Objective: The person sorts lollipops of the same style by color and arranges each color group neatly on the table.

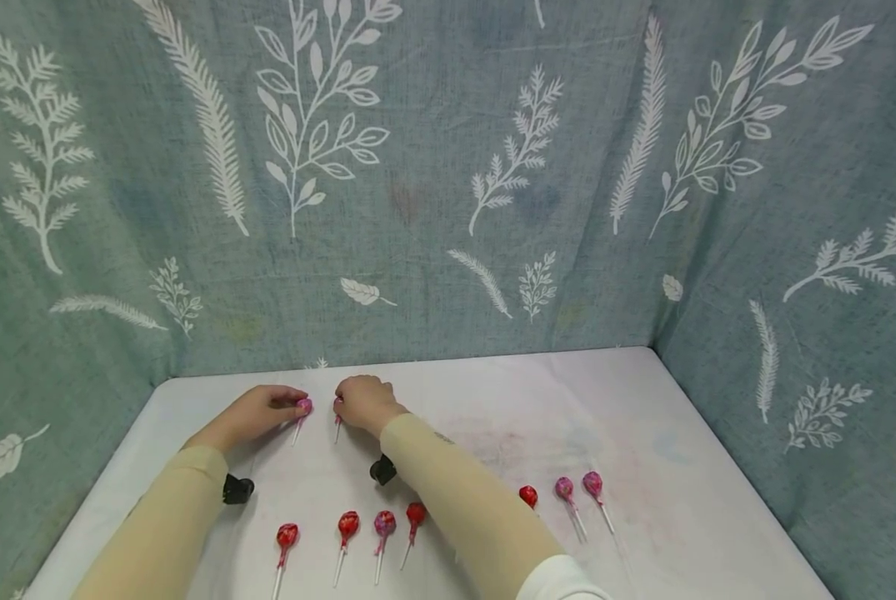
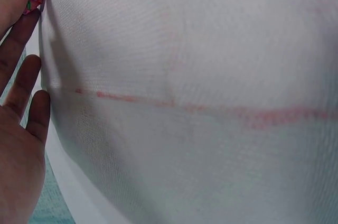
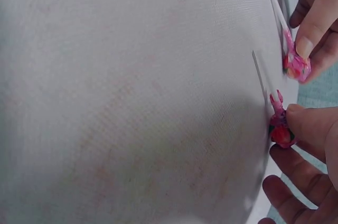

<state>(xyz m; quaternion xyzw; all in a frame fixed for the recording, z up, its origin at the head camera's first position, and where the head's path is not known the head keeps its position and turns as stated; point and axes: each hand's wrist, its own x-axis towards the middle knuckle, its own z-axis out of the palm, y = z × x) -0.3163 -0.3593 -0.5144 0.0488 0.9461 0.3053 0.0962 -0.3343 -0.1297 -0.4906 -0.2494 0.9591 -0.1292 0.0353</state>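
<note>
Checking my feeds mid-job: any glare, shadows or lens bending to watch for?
Head view: light fairly even, no harsh glare on the table; left wrist view: a soft shadow beside the left hand, and the table's edge bows, probably lens distortion; right wrist view: similar bowing, darker left border, but the lower lollipop looks fairly crisp.

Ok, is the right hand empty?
No, the right wrist view shows the right hand pinching a pink lollipop.
</note>
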